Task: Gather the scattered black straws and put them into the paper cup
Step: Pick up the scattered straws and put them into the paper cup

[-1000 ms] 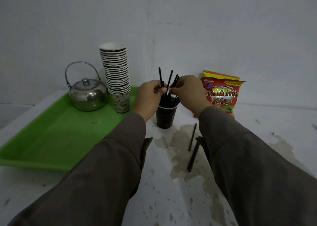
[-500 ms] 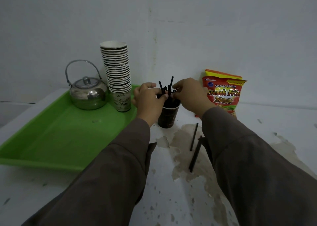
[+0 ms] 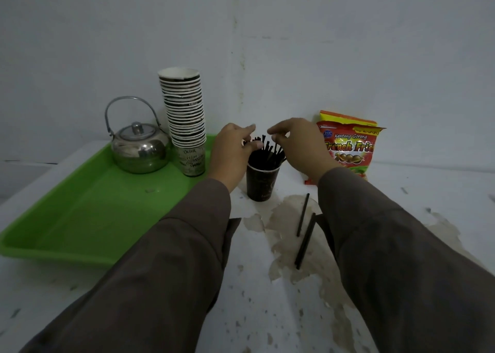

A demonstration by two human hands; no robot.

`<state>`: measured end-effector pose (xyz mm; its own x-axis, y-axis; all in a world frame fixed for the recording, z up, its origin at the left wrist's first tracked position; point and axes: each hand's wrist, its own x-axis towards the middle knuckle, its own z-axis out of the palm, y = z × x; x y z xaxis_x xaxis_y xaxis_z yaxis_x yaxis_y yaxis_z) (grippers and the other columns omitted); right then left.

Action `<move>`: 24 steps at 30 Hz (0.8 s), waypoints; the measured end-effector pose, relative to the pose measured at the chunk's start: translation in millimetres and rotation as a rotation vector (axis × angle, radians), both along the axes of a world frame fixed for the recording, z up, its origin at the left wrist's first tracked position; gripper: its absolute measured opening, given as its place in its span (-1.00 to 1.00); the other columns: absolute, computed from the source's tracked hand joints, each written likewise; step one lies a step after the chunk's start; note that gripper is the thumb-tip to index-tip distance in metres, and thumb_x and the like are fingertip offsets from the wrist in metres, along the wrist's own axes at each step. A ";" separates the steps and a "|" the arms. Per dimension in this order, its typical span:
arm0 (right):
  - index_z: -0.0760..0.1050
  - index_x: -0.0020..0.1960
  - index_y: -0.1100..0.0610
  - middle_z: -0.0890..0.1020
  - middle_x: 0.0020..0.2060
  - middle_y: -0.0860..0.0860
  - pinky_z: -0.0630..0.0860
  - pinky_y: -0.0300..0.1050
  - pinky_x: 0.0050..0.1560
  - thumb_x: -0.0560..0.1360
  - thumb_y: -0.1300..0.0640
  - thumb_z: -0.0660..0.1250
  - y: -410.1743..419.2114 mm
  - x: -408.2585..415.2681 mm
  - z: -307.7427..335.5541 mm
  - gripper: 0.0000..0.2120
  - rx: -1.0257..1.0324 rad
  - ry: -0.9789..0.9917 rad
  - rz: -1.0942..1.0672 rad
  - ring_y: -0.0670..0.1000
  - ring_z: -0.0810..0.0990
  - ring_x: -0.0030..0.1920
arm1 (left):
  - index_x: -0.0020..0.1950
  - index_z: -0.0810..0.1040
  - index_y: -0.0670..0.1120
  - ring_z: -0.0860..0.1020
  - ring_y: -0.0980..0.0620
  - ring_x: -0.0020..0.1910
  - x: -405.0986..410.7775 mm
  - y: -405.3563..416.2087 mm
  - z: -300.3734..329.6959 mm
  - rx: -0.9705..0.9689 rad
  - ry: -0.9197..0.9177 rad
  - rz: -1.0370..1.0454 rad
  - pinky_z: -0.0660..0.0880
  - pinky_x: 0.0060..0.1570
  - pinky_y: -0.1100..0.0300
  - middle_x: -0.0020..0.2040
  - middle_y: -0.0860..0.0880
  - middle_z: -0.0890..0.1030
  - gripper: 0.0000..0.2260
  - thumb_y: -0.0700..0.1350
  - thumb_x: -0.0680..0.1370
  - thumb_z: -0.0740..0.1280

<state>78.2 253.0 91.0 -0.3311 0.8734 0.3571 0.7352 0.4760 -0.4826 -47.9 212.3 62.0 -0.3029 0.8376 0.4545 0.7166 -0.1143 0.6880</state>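
Status: partly complete. The paper cup [image 3: 262, 182] stands on the bench just off the right edge of the green tray [image 3: 80, 218], holding a bundle of black straws [image 3: 267, 151] whose ends fan out above its rim. Both hands hover over these ends. The left hand [image 3: 231, 151] has its grip loosely spread, fingertips at or just beside the straw tops; contact cannot be confirmed from this angle. The right hand [image 3: 297, 145] is likewise open and curled, holding nothing.

Outstanding: two loose straws [image 3: 305, 238] lie on the stained patch of bench nearer the front edge, beside the right sleeve [image 3: 388, 245], well apart from the cup. More may be hidden under the sleeves.

Assessment: most straws are gathered; at least two remain.
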 end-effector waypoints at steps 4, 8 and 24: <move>0.60 0.12 0.06 0.64 0.13 0.04 0.47 -0.03 0.18 0.55 0.15 0.24 -2.3 4.1 -3.4 -0.78 0.001 0.033 0.020 0.05 0.57 0.14 | -0.03 0.63 -0.10 0.47 0.18 -0.30 -0.5 -7.4 2.0 0.078 -0.066 -0.014 0.41 -0.26 0.40 -0.17 -0.04 0.61 -0.86 -0.22 0.43 0.39; 0.59 0.12 0.04 0.63 0.12 0.00 0.44 -0.01 0.21 0.54 0.13 0.26 -10.9 17.5 -5.7 -0.79 0.055 0.172 0.003 0.00 0.55 0.13 | -0.09 0.61 -0.10 0.45 0.26 -0.30 13.4 -21.3 8.5 0.205 -0.029 -0.031 0.32 -0.29 0.59 -0.19 0.02 0.54 -0.92 -0.20 0.45 0.37; 0.64 0.02 0.14 0.67 -0.02 0.06 0.38 -0.26 -0.05 0.50 0.22 0.30 -67.8 101.0 -89.9 -0.83 -0.261 0.040 -0.169 -0.08 0.49 -0.14 | -0.01 0.62 -0.19 0.58 -0.10 -0.09 102.2 -45.3 -67.3 -0.335 0.078 -0.166 0.54 -0.02 0.05 -0.05 -0.17 0.64 -0.82 -0.12 0.48 0.35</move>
<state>179.2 185.2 1.1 -0.1632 0.9789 0.1233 0.7713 0.2045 -0.6027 54.4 166.9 -5.3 -0.1262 0.9785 0.1634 0.7591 -0.0109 0.6509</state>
